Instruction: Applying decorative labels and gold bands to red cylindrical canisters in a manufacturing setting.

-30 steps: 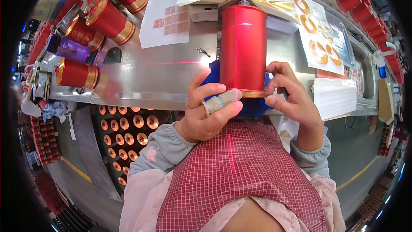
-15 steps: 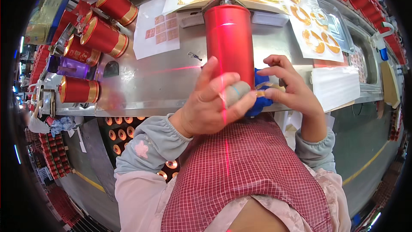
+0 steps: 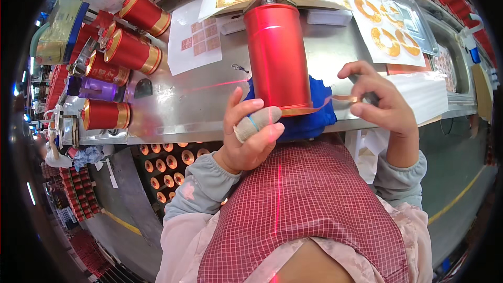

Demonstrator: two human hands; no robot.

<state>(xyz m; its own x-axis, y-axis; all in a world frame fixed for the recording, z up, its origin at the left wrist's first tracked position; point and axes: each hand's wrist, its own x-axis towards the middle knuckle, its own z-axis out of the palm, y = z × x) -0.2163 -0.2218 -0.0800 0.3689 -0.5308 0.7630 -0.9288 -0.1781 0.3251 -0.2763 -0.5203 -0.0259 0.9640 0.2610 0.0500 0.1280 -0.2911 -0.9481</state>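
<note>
A tall red metal cylinder (image 3: 277,57) lies lengthwise in front of me, its near end over a bunched blue cloth (image 3: 314,120). A thin gold strip (image 3: 306,110) runs along its near rim and out to the right. My left hand (image 3: 246,131), a grey finger cot (image 3: 257,123) on one finger, is closed at the strip's left end, fingertips by the rim. Off to the right, my right hand (image 3: 382,99) pinches the strip's other end between thumb and finger; another grey cot shows there. A red laser line crosses the cylinder and my left hand.
Several red and gold canisters (image 3: 133,51) lie at the left beside a purple bottle (image 3: 94,89). Sheets of gold stickers (image 3: 377,18) and a sheet of small red squares (image 3: 196,36) lie on the metal table (image 3: 194,110). White paper (image 3: 424,91) is at the right.
My right hand has moved away to the right, drawing out the gold strip. My left hand has shifted left and down; more of the cylinder's near rim and the blue cloth shows.
</note>
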